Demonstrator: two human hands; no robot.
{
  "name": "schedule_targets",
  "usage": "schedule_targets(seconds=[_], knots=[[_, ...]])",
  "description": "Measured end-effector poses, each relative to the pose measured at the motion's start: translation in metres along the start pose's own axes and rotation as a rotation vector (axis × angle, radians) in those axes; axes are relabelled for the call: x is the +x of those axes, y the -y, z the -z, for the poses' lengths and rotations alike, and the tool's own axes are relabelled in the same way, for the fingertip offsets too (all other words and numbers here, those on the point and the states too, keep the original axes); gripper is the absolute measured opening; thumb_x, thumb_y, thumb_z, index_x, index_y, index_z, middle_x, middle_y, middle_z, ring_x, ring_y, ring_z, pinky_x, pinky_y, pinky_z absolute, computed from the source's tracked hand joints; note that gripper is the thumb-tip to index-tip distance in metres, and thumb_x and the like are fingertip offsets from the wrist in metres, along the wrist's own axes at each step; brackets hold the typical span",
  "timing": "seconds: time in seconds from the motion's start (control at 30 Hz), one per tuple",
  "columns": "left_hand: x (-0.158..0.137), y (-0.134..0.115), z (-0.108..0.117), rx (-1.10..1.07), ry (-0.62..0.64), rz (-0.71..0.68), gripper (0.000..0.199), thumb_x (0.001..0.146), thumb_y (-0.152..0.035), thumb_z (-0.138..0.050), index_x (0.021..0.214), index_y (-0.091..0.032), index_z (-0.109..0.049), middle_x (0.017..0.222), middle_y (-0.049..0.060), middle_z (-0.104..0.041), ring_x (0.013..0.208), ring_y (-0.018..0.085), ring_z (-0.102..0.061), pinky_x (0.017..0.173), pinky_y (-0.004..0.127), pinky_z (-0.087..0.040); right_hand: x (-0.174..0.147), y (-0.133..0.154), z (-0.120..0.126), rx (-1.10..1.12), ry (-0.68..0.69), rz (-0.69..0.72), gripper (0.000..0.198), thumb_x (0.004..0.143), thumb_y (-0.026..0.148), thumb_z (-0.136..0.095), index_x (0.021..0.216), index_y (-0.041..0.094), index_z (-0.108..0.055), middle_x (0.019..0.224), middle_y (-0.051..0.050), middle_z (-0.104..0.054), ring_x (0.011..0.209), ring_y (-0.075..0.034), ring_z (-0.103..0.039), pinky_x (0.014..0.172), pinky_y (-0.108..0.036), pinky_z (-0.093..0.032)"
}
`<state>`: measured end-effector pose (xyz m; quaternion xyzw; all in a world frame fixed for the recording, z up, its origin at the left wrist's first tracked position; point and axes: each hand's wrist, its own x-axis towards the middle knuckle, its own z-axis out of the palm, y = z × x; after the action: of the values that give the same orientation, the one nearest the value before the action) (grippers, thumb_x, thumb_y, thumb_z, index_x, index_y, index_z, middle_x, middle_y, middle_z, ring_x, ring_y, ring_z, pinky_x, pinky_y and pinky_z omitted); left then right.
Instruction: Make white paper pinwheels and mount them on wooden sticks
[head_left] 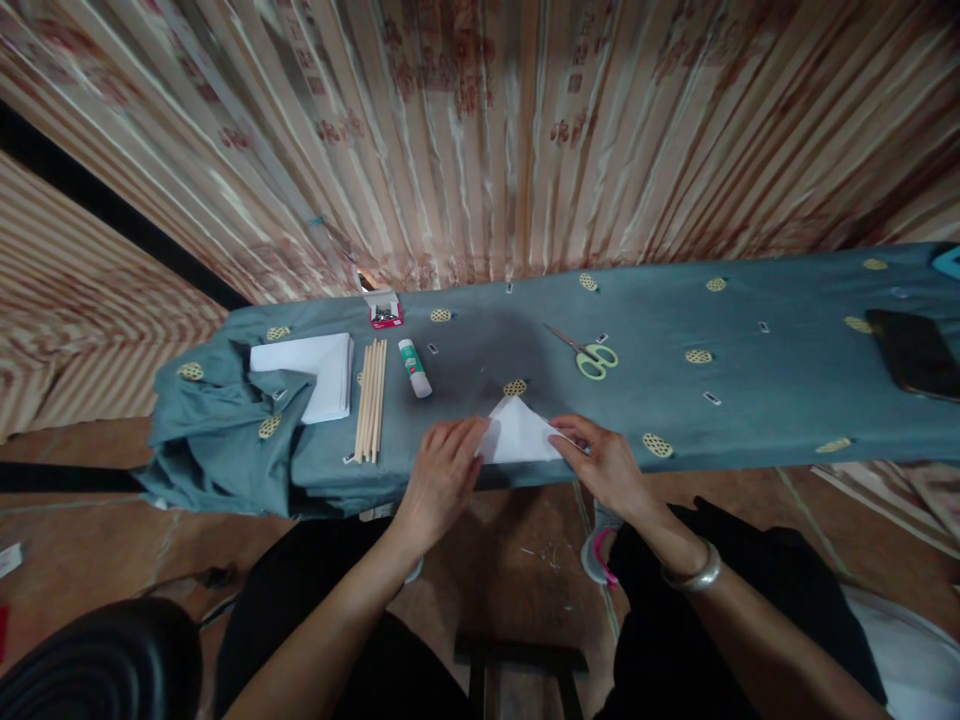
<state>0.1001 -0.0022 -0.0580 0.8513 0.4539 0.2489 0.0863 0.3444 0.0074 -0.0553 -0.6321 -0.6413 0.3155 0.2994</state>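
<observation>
A white sheet of paper [520,432], folded to a point at its far side, lies at the near edge of the cloth-covered table. My left hand [444,472] grips its left corner, fingers closed over the paper. On the other side, my right hand [602,462] pinches the right corner between thumb and fingers. Beyond the paper, a pair of scissors [587,357] with green handles rests on the cloth, blades pointing away to the left. A glue stick [415,368] with a green label lies to the left of the paper.
Several wooden sticks [371,400] lie side by side left of the glue stick. Further left is a stack of white paper [330,385], partly covered by bunched cloth. A small red box [386,312] stands open behind. A dark phone [915,352] lies far right. A curtain [480,150] hangs behind the table.
</observation>
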Motion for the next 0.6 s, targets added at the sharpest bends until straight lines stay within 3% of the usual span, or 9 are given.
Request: schedule_targets(seconds=[0.1, 0.2, 0.6], knots=[[-0.001, -0.018, -0.006, 0.098, 0.077, -0.21, 0.049, 0.095, -0.008, -0.034, 0.143, -0.017, -0.038, 0.147, 0.012, -0.049, 0.145, 0.025, -0.03, 0.118, 0.057, -0.019, 0.007, 0.001, -0.003, -0.025, -0.023, 0.01, 0.024, 0.084, 0.036, -0.057, 0.1, 0.022, -0.068, 0.088, -0.005, -0.076, 0.08, -0.022, -0.071, 0.077, -0.034, -0.054], [-0.005, -0.029, -0.017, 0.117, 0.174, -0.248, 0.053, 0.095, -0.009, -0.034, 0.148, -0.014, -0.029, 0.152, 0.013, -0.041, 0.15, 0.023, -0.014, 0.12, 0.055, -0.016, 0.011, 0.001, -0.007, -0.069, -0.062, 0.026, 0.025, 0.083, 0.034, -0.057, 0.101, 0.022, -0.068, 0.089, -0.005, -0.076, 0.08, -0.022, -0.071, 0.078, -0.036, -0.054], [-0.004, -0.025, -0.03, 0.139, 0.237, -0.17, 0.053, 0.096, -0.022, -0.04, 0.146, -0.01, -0.03, 0.153, 0.016, -0.038, 0.147, 0.028, -0.025, 0.118, 0.053, -0.021, 0.013, 0.0, -0.012, -0.117, -0.086, 0.032, 0.027, 0.083, 0.032, -0.056, 0.105, 0.02, -0.065, 0.09, -0.007, -0.075, 0.084, -0.024, -0.07, 0.082, -0.04, -0.054]])
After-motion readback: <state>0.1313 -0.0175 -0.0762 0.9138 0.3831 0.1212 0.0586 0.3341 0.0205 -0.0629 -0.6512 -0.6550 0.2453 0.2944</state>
